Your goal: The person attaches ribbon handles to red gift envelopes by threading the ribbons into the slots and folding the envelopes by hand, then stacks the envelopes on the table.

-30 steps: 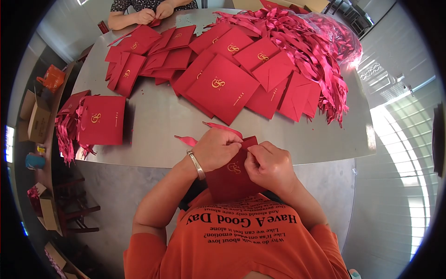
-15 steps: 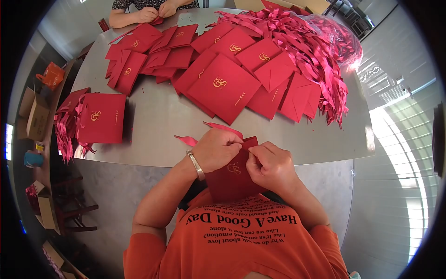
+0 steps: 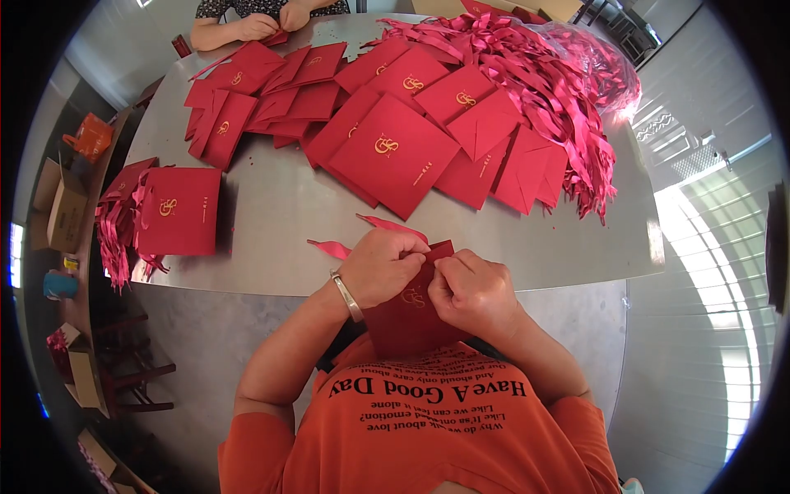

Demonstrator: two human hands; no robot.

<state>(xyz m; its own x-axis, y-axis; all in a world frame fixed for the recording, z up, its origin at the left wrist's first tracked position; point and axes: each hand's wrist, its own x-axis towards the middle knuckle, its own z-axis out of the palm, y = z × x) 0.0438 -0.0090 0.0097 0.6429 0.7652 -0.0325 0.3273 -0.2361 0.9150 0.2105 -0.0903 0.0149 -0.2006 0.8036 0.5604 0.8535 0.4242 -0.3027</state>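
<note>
In the head view, a red paper bag with a gold logo is held upright against my shirt, at the table's near edge. My left hand, with a silver bangle on the wrist, is closed in a pinch at the bag's top edge. Two ends of a pink-red ribbon stick out past this hand, over the table. On the bag's upper right side, my right hand is closed with curled fingers. Exactly what lies between the fingertips is hidden.
Many red bags cover the middle of the metal table. A heap of ribbons lies at the right, partly in clear plastic. Ribboned bags stand at the left. Across the table, another person's hands work on something red.
My right hand has shifted very slightly to the left along the bag. The view has moved a little; my left hand keeps its pinch.
</note>
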